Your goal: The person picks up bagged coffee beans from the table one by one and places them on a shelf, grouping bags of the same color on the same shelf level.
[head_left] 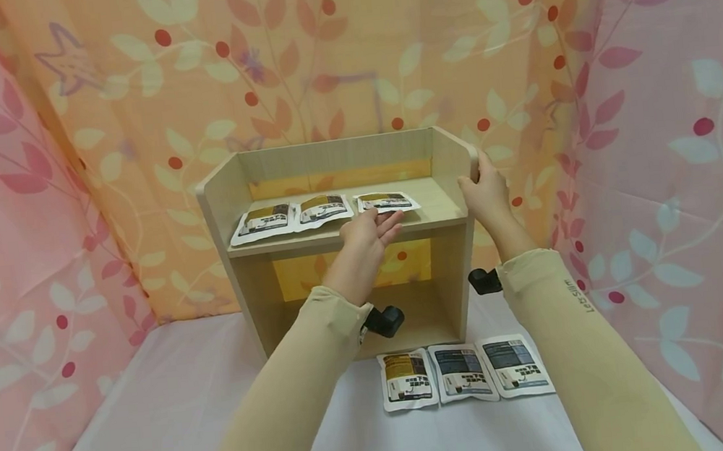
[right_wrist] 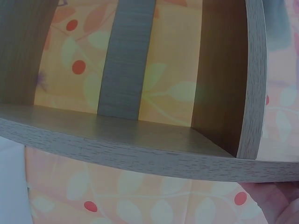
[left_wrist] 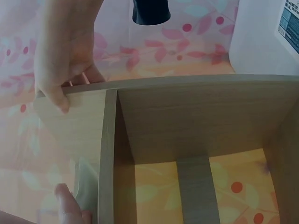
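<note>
A small light-wood two-tier shelf [head_left: 349, 237] stands in the middle. My left hand [head_left: 363, 243] is at its upper board with fingers extended, thumb and fingertips at the front edge of a flat white printed pouch [head_left: 392, 199]. That pouch also shows beside the thumb in the left wrist view. My right hand [head_left: 487, 188] grips the front edge of the right side panel [head_left: 453, 162], thumb on the near side. Two similar pouches, one far left [head_left: 264, 222] and one beside it [head_left: 323, 209], lie side by side on the same board.
On the white-covered table [head_left: 136, 392], before the shelf, lie a yellow-printed pouch [head_left: 409, 380] and two blue-printed pouches, one in the middle [head_left: 463, 372] and one at right [head_left: 514, 367]. Patterned cloth [head_left: 319, 55] hangs behind and on both sides.
</note>
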A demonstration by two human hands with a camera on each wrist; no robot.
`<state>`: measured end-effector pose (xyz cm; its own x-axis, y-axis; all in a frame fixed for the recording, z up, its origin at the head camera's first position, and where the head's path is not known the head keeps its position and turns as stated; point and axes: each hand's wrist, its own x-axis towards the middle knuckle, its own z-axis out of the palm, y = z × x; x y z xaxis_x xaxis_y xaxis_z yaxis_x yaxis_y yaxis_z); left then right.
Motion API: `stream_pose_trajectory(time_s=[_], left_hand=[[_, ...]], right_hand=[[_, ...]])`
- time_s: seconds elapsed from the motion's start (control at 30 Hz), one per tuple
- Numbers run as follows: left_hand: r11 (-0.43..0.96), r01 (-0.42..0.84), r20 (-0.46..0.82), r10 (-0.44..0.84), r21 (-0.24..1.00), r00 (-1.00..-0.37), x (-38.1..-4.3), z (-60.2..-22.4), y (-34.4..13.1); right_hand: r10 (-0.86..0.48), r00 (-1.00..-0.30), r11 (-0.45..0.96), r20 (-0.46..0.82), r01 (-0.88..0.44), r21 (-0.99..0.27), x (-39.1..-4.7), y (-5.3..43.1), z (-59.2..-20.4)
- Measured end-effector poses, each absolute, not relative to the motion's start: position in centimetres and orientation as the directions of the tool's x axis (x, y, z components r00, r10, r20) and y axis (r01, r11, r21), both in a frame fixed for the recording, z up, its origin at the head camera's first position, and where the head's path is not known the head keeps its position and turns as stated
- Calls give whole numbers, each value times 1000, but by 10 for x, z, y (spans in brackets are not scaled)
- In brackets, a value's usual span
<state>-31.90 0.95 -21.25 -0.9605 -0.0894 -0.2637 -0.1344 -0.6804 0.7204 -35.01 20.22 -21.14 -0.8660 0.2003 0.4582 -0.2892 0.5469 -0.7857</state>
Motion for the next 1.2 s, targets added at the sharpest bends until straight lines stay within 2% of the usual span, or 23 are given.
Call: stream_pose_trajectory(time_s=[0.27,0.5,0.97,1.2], left_hand=[[-782,-8,-316,-242,624,-917,-336,-215,15],[-841,-13,-340,-204,540,-918,-326,-210,14],[-721,-58,-279,-192,691,-941,-312,-213,-1],[-631,-58,-201,-158,773,-967,-295,-227,-9]], right_hand=[[194,-861,539,470,-307,-784,-351,200,-207],[202,-865,531,460,-298,-793,-349,199,-206],[199,-870,514,451,-299,-804,-355,200,-212],[200,-873,512,445,-295,-807,-355,203,-214]])
